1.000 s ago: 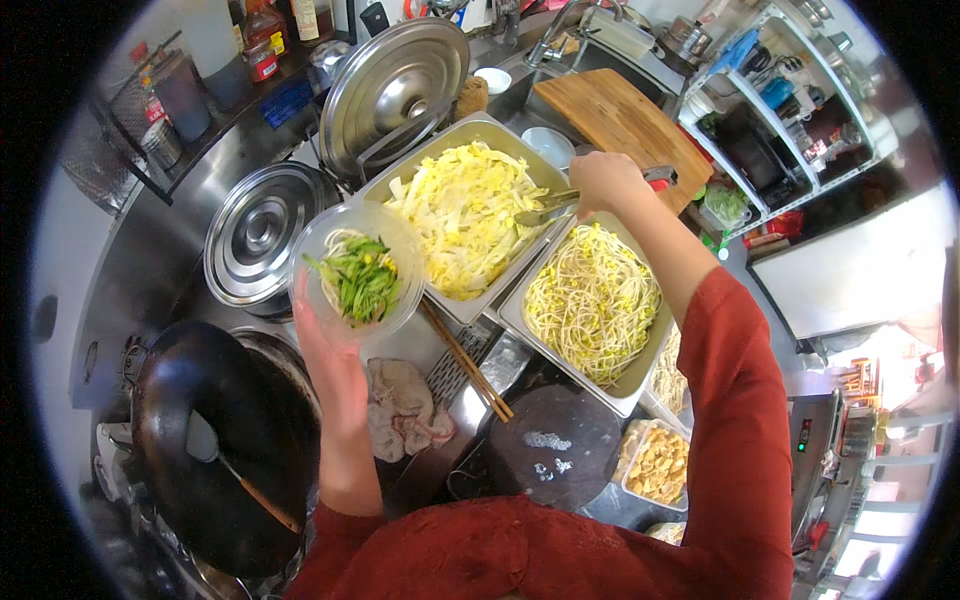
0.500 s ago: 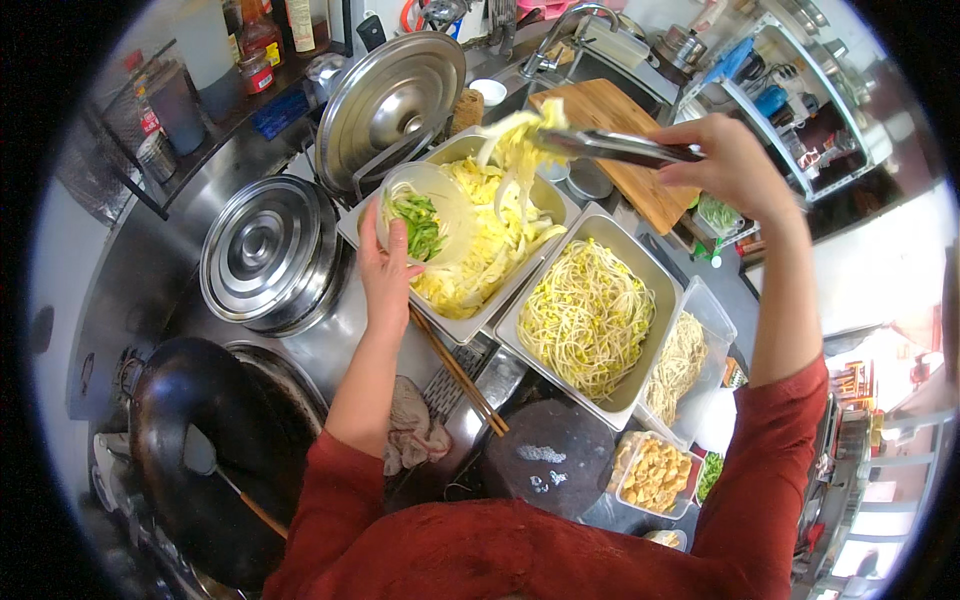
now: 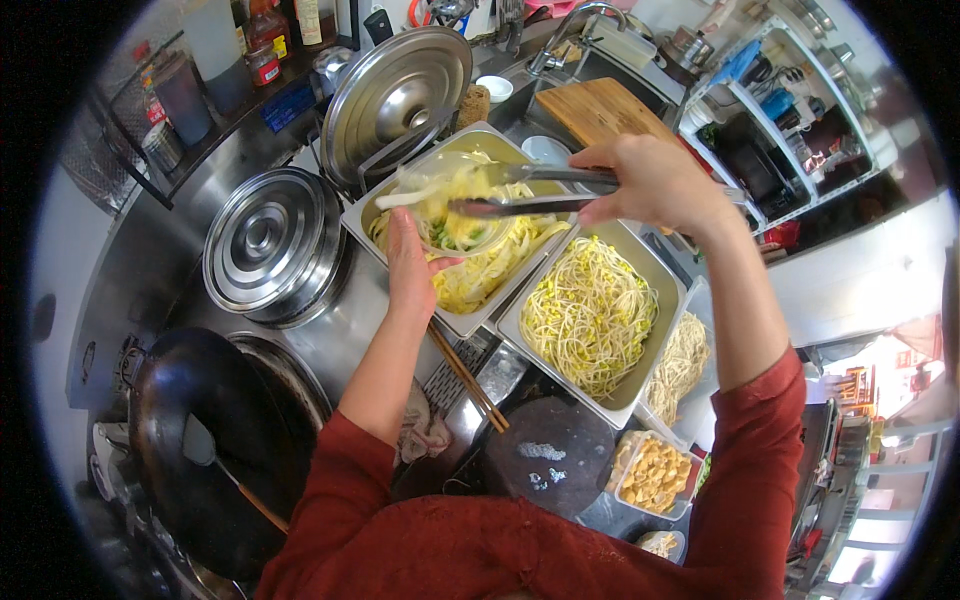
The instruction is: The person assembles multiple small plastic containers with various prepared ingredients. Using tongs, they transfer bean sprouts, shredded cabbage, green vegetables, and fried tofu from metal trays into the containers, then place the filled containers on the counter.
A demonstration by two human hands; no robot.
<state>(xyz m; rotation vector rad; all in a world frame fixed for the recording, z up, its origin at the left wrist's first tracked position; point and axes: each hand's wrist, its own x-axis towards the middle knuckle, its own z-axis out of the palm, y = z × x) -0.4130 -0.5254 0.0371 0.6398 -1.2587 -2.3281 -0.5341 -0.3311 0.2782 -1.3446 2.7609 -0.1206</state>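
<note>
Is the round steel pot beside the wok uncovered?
No, the steel pot left of the food trays has its ridged lid sitting on it.

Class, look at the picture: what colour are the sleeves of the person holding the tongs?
Dark red sleeves, seen best in the head view, on the arm whose right hand holds the metal tongs.

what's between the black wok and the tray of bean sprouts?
In the head view, between wok and sprout tray: the left forearm, wooden chopsticks and a crumpled cloth.

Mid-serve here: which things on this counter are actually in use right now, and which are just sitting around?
In use: left hand holding clear bowl; right hand with metal tongs; tray of yellow cabbage.

Lying about: bean sprout tray, chopsticks, wok, lidded pot, cutting board.
</note>
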